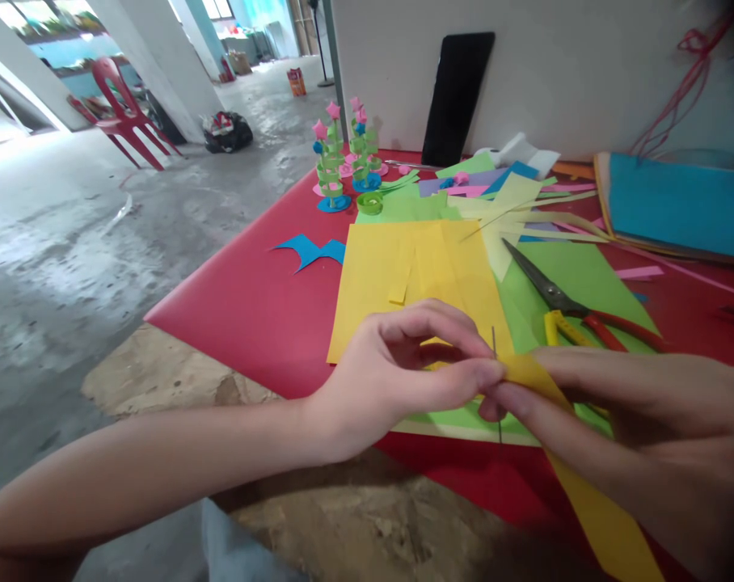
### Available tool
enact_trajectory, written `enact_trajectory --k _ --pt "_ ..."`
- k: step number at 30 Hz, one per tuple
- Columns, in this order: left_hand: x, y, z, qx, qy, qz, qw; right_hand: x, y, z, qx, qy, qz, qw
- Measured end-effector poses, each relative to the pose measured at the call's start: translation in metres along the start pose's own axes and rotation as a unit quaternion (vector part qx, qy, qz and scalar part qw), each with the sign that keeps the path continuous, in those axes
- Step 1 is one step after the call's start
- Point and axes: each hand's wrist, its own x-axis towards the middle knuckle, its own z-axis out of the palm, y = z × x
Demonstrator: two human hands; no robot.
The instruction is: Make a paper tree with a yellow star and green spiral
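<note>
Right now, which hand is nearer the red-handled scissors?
Right. The right hand is close by the red-handled scissors, on their near side; the left hand is farther off, to their left.

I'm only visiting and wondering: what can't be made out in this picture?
All in the head view:
- Middle of the thin rod: hidden by the fingertips.
- Yellow strip: lower end cut off by the bottom edge; part hidden by the right hand.
- Right wrist: cut off by the right edge.
- Contents of the black bag: too small and blurred.
</note>
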Motion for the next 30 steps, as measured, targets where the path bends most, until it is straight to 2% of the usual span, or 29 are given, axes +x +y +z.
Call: enact_trajectory --k 7,10,22,30 --pt "0.0021 0.0022 0.0004 0.016 0.023 -0.001 1.000 0.0016 -0.0049 -0.0018 0.039 -0.013 0.073 0.996" --pt "0.0027 0.0019 0.0006 0.005 0.016 -0.008 1.000 0.0015 -0.0053 -0.0009 0.051 -0.009 0.097 0.994" --pt "0.0011 0.0002 -0.0019 -0.037 -0.035 -0.017 0.999 0.0010 -0.0034 -0.0025 0.084 -0.025 0.086 0.992" --pt "0.0010 0.0021 -0.0010 -0.028 -0.012 -0.032 0.999 0.0030 -0.0004 0.0009 0.087 -0.025 0.079 0.993"
